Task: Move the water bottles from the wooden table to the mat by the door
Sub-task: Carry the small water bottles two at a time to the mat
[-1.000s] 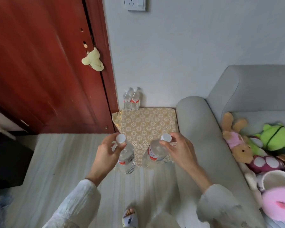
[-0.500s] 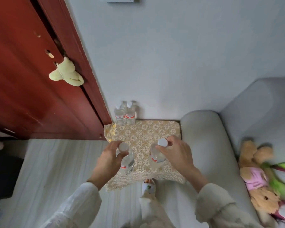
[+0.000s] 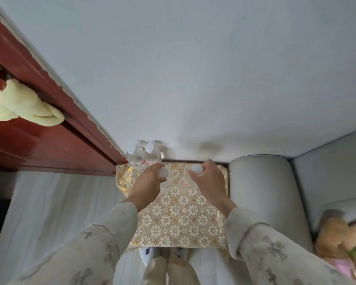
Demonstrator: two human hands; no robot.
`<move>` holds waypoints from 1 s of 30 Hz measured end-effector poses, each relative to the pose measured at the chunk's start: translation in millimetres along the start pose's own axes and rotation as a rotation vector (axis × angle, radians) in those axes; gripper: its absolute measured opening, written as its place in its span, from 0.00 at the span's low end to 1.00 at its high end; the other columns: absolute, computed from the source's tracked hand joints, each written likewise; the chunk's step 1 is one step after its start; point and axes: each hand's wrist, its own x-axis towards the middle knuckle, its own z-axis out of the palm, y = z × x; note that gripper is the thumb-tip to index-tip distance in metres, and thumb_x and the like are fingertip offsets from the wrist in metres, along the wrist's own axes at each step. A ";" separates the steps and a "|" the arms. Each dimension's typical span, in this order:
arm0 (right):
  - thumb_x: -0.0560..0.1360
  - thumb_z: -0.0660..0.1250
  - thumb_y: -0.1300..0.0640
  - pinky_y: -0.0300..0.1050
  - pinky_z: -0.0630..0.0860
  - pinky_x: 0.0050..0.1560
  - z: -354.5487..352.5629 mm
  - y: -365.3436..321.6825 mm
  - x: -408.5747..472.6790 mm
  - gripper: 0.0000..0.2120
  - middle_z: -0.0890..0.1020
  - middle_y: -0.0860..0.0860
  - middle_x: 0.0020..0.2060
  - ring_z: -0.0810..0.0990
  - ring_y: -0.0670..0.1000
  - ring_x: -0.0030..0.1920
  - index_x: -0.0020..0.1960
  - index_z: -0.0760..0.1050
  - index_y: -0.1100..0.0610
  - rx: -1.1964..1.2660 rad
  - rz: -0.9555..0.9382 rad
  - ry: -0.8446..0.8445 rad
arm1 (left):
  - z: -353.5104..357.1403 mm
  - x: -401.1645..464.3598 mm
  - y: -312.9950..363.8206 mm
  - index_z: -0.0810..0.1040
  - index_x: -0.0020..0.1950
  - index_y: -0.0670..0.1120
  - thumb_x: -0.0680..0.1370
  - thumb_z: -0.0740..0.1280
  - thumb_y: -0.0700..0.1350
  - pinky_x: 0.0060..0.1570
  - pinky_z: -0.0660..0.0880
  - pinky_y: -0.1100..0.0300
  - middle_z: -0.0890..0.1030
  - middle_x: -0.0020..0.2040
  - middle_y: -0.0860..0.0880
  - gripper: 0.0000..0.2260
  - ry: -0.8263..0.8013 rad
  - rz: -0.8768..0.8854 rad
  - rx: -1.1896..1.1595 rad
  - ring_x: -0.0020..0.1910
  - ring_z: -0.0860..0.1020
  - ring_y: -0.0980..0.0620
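A gold floral mat (image 3: 179,221) lies on the floor between the red door (image 3: 39,145) and the sofa arm. My left hand (image 3: 150,182) grips a clear water bottle (image 3: 164,172) by its white-capped neck, low over the mat's far part. Beside it, my right hand (image 3: 208,179) grips a second bottle (image 3: 190,177) with a red label in the same way. Whether their bases touch the mat is hidden. Two more bottles (image 3: 144,156) stand upright against the wall at the mat's far left corner.
A grey sofa (image 3: 263,194) borders the mat on the right, with plush toys (image 3: 341,239) on its seat. A pale green cloth (image 3: 23,105) hangs on the door. The white wall (image 3: 193,79) is directly ahead. My feet (image 3: 164,256) stand at the mat's near edge.
I have stepped up to the mat and leaned over it. Both hands have carried their bottles forward and down toward the mat's far part, near the two standing bottles.
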 end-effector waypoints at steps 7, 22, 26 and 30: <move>0.70 0.69 0.52 0.43 0.68 0.35 22.3 0.1 61.4 0.15 0.75 0.55 0.43 0.72 0.53 0.39 0.46 0.68 0.60 0.048 0.040 -0.017 | 15.9 70.0 2.4 0.68 0.64 0.42 0.75 0.61 0.33 0.53 0.72 0.59 0.77 0.59 0.41 0.18 0.003 0.048 0.009 0.51 0.76 0.49; 0.71 0.68 0.52 0.31 0.61 0.33 60.6 6.6 102.1 0.16 0.71 0.53 0.46 0.69 0.50 0.42 0.51 0.68 0.60 0.184 0.117 0.009 | 32.6 117.2 -14.1 0.67 0.65 0.42 0.73 0.56 0.27 0.55 0.72 0.61 0.70 0.66 0.41 0.23 -0.001 0.071 0.047 0.56 0.77 0.45; 0.72 0.67 0.53 0.31 0.62 0.37 58.7 8.9 106.2 0.15 0.74 0.55 0.49 0.73 0.52 0.47 0.51 0.69 0.61 0.230 0.090 -0.082 | 35.3 112.3 -10.2 0.65 0.68 0.43 0.75 0.59 0.31 0.61 0.68 0.59 0.71 0.67 0.41 0.22 0.081 -0.044 -0.058 0.61 0.74 0.46; 0.73 0.66 0.54 0.35 0.68 0.50 43.7 6.0 94.7 0.20 0.75 0.55 0.59 0.73 0.49 0.53 0.62 0.68 0.61 0.327 0.100 -0.193 | 35.4 103.3 -7.0 0.63 0.69 0.42 0.75 0.61 0.34 0.65 0.67 0.52 0.72 0.66 0.41 0.22 0.103 -0.118 -0.175 0.64 0.71 0.45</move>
